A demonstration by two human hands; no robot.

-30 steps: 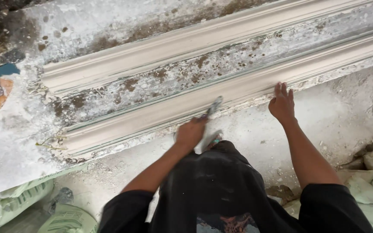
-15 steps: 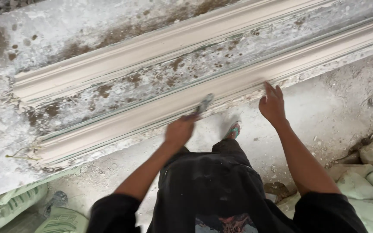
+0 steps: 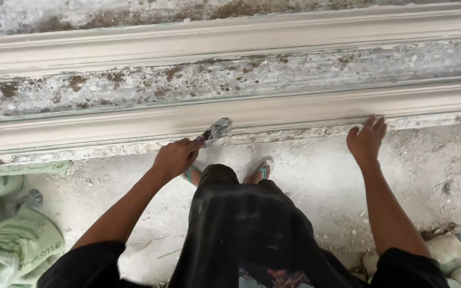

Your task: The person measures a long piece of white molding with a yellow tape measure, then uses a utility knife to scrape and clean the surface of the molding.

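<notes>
Left hand (image 3: 174,157) clenched around a plaster-caked trowel (image 3: 217,128), blade on the pale moulding (image 3: 273,114). Right hand (image 3: 366,140) spread flat, fingers (image 3: 375,124) touching its edge. Pale green printed sacks (image 3: 14,240) well left of the fingers.

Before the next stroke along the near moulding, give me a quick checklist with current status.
1. Left hand grips the tool: ok.
2. Tool tip on the near moulding: ok.
3. Right hand steadies the moulding's lower edge, fingers spread: ok.
4. Feet planted close to the moulding, clear of the sacks: ok.
5. Material loaded on the tool: cannot tell, blurred.
6. Moulding surface ahead smooth: ok.
</notes>
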